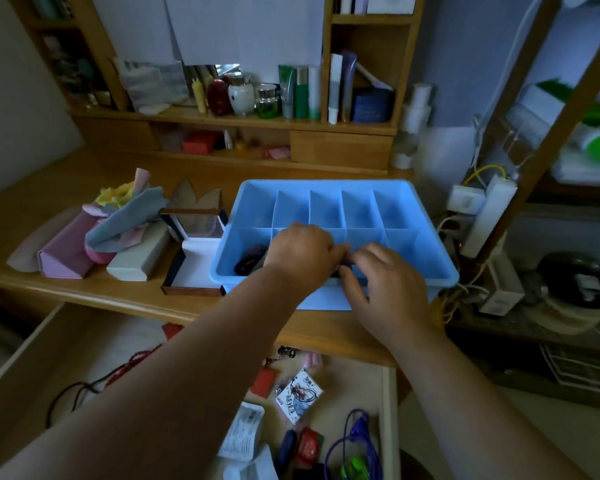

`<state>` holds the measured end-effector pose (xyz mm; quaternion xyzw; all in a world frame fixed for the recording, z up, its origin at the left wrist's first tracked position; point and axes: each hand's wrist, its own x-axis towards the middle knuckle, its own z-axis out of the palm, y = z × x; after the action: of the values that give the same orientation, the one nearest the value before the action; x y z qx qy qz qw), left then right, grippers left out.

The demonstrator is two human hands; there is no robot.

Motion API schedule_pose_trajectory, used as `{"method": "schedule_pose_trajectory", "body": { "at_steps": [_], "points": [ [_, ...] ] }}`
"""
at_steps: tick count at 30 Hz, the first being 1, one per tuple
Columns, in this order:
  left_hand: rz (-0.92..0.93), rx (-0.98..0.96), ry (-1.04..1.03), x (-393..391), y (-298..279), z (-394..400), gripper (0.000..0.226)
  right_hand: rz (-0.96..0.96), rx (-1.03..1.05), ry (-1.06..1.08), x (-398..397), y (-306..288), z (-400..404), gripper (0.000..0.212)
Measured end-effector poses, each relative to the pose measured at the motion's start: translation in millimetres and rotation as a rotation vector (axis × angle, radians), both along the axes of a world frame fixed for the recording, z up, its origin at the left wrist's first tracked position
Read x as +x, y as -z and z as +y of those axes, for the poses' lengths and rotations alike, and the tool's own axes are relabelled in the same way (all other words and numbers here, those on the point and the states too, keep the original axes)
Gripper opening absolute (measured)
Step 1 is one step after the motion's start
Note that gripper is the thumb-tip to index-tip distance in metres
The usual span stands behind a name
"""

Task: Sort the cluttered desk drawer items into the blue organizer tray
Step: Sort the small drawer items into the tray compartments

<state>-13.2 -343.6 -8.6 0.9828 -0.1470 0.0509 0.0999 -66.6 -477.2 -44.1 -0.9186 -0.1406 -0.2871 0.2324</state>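
Meeting over the blue tray's (333,188) front row, both hands (347,263) pinch something small and dark.

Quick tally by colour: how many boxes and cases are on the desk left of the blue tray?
Lilac case: 1
Grey-beige case: 1
Dark open box with white lining: 1
Total: 3
The cloth pile lying across the cases is not counted.

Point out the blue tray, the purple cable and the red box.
blue tray (326,183), head view, far rim.
purple cable (352,431), head view, loop in the open drawer.
red box (201,142), head view, front face, low shelf.
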Motion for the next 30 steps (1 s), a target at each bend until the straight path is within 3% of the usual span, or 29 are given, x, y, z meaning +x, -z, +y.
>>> {"method": "schedule_pose_trajectory", "body": {
  "at_steps": [2,4,8,11,13,16,19,21,23,25,30],
  "points": [
    [-0.005,0.082,0.073,-7.9,2.6,7.2,0.041,-0.021,-0.022,-0.014,-1.8,0.4,-0.4,0.030],
    [-0.023,0.035,0.163,-17.8,3.8,19.0,0.039,-0.036,-0.044,-0.026,-3.0,0.0,0.5,0.029],
    [-0.238,-0.280,0.279,-48.9,-2.2,54.0,0.041,-0.075,0.030,-0.075,-7.3,-3.4,0.3,0.027],
    [-0.352,-0.428,0.231,-94.4,23.0,94.9,0.031,-0.148,0.038,-0.135,-30.7,8.5,7.5,0.022],
    [-0.269,-0.456,0.128,-130.9,55.1,123.6,0.022,-0.112,-0.023,-0.207,-57.0,32.5,19.9,0.014],
    [-0.040,-0.390,-0.059,-175.7,112.6,168.2,0.018,0.120,-0.043,-0.372,-94.1,78.8,46.5,0.009],
    [0.239,-0.176,-0.333,-201.0,147.3,201.6,0.038,0.438,-0.199,-0.451,-115.5,119.8,79.2,0.034],
    [0.462,-0.056,-0.401,-213.4,159.5,215.7,0.060,0.654,-0.328,-0.492,-124.7,141.6,100.2,0.054],
    [0.592,-0.012,-0.333,-217.1,166.2,215.5,0.071,0.695,-0.418,-0.481,-127.8,157.9,109.5,0.062],
    [0.594,0.004,-0.214,-216.9,168.1,209.2,0.071,0.673,-0.457,-0.461,-130.7,163.3,112.8,0.061],
    [0.544,-0.068,0.076,-211.2,167.4,198.0,0.059,0.616,-0.434,-0.418,-145.0,149.6,100.0,0.037]
  ]
}}
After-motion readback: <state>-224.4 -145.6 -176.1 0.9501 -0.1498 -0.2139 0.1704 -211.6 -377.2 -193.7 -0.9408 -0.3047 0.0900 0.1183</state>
